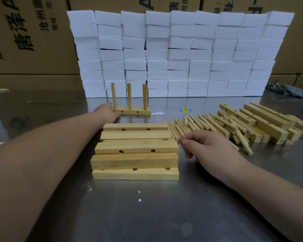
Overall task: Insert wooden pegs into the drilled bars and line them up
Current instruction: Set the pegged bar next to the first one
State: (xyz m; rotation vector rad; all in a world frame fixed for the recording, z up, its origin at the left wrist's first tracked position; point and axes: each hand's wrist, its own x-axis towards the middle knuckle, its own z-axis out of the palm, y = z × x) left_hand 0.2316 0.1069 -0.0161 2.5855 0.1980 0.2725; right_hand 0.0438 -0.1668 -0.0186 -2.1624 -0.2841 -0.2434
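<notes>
Four light, stiff pegs (129,96) stand in the far bar (135,111), whose left end the left hand (108,113) touches, while the right hand (206,145) curls over loose pegs (199,123) at right, both grips unclear; they look best pinched mid-length.

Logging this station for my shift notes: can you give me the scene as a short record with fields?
pegged bar: far centre, pegs upright
left hand: at its left end
empty bars: side by side, centre
loose pegs: pile right of them
right hand: by the pegs, fingers curled, grip unclear
spare bars: heap far right
</notes>
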